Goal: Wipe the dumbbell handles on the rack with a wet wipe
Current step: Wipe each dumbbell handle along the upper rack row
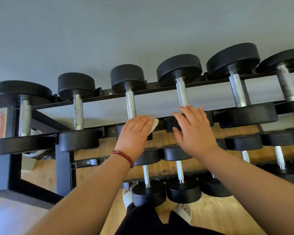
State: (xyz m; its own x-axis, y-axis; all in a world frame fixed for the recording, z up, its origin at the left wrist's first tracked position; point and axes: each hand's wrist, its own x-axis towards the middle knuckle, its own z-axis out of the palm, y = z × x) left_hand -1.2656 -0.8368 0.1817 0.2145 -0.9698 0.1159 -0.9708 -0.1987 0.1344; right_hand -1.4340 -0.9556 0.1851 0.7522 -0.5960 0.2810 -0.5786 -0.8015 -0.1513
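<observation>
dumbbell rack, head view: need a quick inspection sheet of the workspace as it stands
surface: black two-tier rack, dumbbells on both tiers, six in view on the upper
job's things: white wipe under the left hand's fingers, at the near end of the third handle from the left
clutter: pale object under the rack's left end, too hidden to identify
grippers: left hand flat over the wipe, red bead bracelet at the wrist; right hand open, fingers spread, over the near head of the fourth dumbbell
cables: nothing seen
surroundings: grey wall, wooden floor, the person's pale sandals
</observation>
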